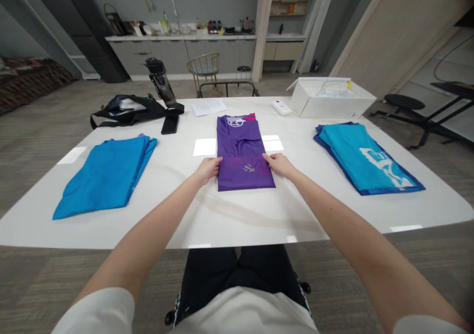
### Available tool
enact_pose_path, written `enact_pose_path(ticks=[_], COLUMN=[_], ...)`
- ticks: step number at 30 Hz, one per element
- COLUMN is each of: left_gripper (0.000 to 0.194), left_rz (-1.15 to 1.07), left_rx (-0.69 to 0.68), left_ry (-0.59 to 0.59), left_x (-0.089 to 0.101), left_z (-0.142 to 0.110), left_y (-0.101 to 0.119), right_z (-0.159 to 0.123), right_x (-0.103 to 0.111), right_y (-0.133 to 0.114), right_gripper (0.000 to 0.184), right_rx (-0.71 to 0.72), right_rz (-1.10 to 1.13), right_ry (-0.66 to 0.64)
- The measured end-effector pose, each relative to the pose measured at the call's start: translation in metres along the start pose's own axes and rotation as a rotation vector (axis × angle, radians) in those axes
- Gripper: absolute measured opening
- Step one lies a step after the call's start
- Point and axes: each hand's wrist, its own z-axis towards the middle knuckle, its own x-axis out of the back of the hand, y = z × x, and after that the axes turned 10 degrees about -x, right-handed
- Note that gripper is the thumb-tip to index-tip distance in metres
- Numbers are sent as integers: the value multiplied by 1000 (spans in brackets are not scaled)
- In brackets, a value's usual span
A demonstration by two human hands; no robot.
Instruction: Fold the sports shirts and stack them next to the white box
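Pinching the left edge of a folded purple shirt between thumb and fingers of the left hand, and gripping the right edge likewise with the right hand, at the middle of a glossy white table, well in from the near edge. Showing a white circular emblem at the shirt's far end and a small greyish arrow-like print on the near part, both too small to read. Displaying a white print on a folded turquoise garment, lying over dark blue cloth toward the right edge. Presenting illegible lines of text on a paper sheet by the far edge. Including a folded blue garment toward the left edge, well apart from the left hand. Crowding the far left corner with a black strapped bag, a black-topped bottle and a black smartphone. Filling the far right corner with an open white box, just beside a white remote-like device. Extending beyond the far edge to a gold wire-backed chair and a kitchen counter.
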Motion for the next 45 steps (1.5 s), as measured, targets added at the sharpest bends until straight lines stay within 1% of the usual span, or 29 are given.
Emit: enact_pose_path(ticks=[2,5,8,10,11,12,13,14,16,18,19,20,22,25,27,28,30,32,34,35,37,39,41,45], left_gripper=[35,32,31,26,24,23,22,21,18,14,14,16,21,26,28,29,30,28,23,20,12,10,13,16], left_rz=[65,219,359,315,256,184,106,18,-161,-284,-324,-356,-421,-524,-552,-551,-522,-445,-334,-261,-63,23,51,153], left_rx=[-2,-65,-229,-363,-411,-429,-410,-352,-146,64,133,175,197,155,99,64,-13,-73,-121,-138,-126,-122,-174,-427], left_ry=[-28,-59,-41,-70,-91,-99,-91,-76,-60,-88,-110,-126,-144,-210,-260,-276,-284,-255,-171,-104,72,167,218,308], left_x=[1,2,3,3,3,2,1,-1,-5,-9,-11,-13,-14,-14,-14,-14,-16,-19,-21,-22,-22,-20,-18,-14], left_z=[8,15,19,20,21,21,22,23,25,30,32,34,38,49,67,81,118,164,210,229,260,277,288,310], left_y=[-1,-3,-3,-2,-1,0,1,1,2,3,5,7,18,47,72,86,108,120,115,108,88,69,60,65], right_z=[8,8,5,4,4,6,9,12,22,30,33,35,36,38,49,60,94,138,184,204,234,251,257,266], right_x=[-4,-7,-7,-5,-4,-3,-2,-2,-3,-6,-7,-7,-4,10,25,32,44,47,39,32,13,-4,-11,-2], right_y=[-2,-3,-3,-1,1,2,4,6,9,10,9,7,-1,-24,-46,-57,-80,-99,-110,-112,-112,-108,-106,-115], right_gripper=[54,40,25,24,25,27,28,29,28,25,24,23,24,27,28,28,27,25,23,21,17,14,17,27], right_rx=[-10,48,140,232,276,309,321,312,250,201,193,196,220,269,306,325,360,381,336,283,163,100,100,170], right_rz=[-82,-135,-93,17,88,160,224,267,270,182,142,124,174,390,531,583,635,601,479,386,169,11,-47,10], right_ry=[1,6,30,58,70,76,76,68,54,46,46,49,47,44,64,87,153,249,320,338,316,267,272,430])
